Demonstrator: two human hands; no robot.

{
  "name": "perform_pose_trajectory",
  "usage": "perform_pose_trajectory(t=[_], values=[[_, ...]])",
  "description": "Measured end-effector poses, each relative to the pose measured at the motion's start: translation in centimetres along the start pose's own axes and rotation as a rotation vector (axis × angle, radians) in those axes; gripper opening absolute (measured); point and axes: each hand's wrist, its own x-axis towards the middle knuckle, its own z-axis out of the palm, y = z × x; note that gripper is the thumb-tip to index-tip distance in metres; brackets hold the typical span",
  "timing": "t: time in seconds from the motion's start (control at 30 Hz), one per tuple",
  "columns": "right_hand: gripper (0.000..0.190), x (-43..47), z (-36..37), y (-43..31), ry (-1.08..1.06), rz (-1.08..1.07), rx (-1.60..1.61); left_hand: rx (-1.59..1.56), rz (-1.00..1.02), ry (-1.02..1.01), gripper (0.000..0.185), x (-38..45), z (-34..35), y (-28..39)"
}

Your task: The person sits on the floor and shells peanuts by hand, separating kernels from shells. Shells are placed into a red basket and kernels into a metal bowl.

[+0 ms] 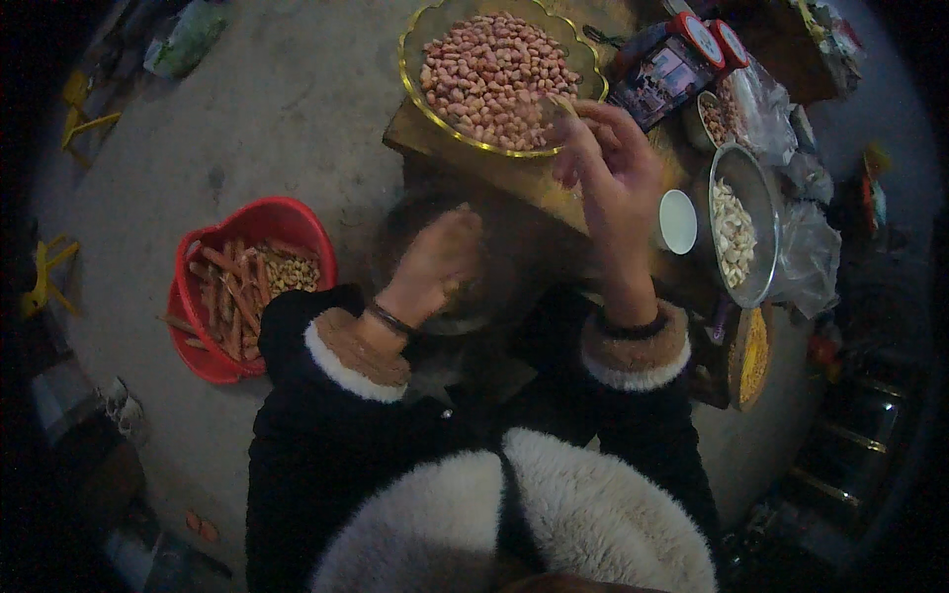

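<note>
Shelled pink-skinned peanuts fill a scalloped, gold-rimmed bowl [405,70] on the wooden table [519,185]. At the bowl's near right edge, my right hand [615,159] pinches a small yellowish piece, apparently a peanut shell [561,106], between thumb and fingers. My left hand [437,256] is blurred by motion and curled, lower and to the left. Beneath it lies a dark round basin [474,322], its contents lost in shadow. Whether the left fingers hold anything is hidden.
On the floor at left stands a red plastic basket [326,237] with corncobs [230,289] and unshelled peanuts [293,273]. To the right are a white cup [678,222], a bowl [771,215] of garlic cloves, red-lidded jars [667,70], plastic bags [808,252] and yellow kernels [752,359].
</note>
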Motion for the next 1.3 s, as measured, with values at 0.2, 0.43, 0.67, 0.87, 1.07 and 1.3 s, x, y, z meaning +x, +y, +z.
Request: perform_pose_trajectory(t=[0.2,0.43,0.67,0.87,1.07,1.3], values=[[0.018,1.4,-0.6,0.9,0.059,-0.320,-0.633,-0.147,0.023,-0.009,0.020,0.4,-0.3,0.7],[0.019,-5.0,-2.0,-0.2,-0.140,0.175,-0.036,-0.169,0.174,-0.007,0.022,-0.5,-0.8,3.3],[0.019,-9.4,-1.1,6.2,-0.479,0.211,-0.384,-0.137,0.230,-0.115,0.029,-0.8,-1.5,4.2],[0.025,-9.1,0.9,10.4,-0.489,0.296,-0.409,-0.060,0.247,-0.076,0.027,-0.8,-1.6,4.0],[0.021,-11.0,0.7,17.1,-0.795,0.275,-1.193,0.025,0.222,-0.012,0.020,-0.6,-1.6,3.9],[0.019,-14.6,2.1,24.2,-0.955,0.116,-1.246,0.015,0.225,-0.065,0.021,-0.9,-2.2,4.0]])
